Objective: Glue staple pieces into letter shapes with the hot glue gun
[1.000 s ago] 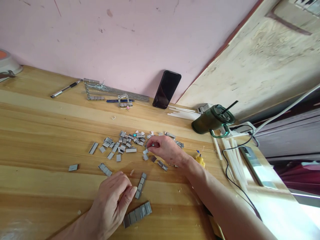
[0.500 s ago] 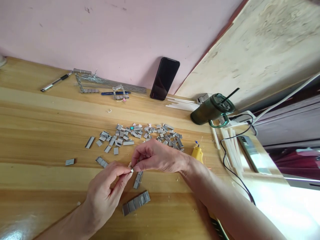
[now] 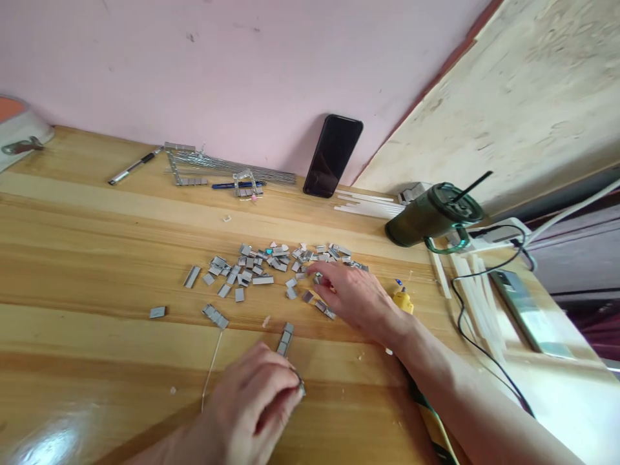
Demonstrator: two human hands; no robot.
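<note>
Wood counter (image 3: 97, 271) carries it all; pile of grey metallic pieces (image 3: 263, 279) = reference. Step in hand reads as piece-by-piece picking; next move would call for a fine fingertip pinch on one bit without dragging neighbours.

Hands: left hand (image 3: 252, 400) on the near side of the pile, fingers curled, blurred. Grey edge (image 3: 302, 389) at its fingertips; can't tell pinched or just touched. Right hand (image 3: 356, 294) at the pile's right part, thumb and fingers loosely curled around a small bit (image 3: 318, 278); can't tell if gripped.

Green mug (image 3: 411, 223) right of and behind the pile. Smartphone (image 3: 333, 155) behind it, leaning on the wall. Segmented strip (image 3: 285, 339) nearer than the pile, just beyond the left hand; shorter strip (image 3: 215, 316) off the pile's near-left.

Vs half a second ago: hands met fingertip to fingertip over a small piece; now apart, right one back at the pile. Wide strip then in plain view is now mostly hidden by the left.
</note>
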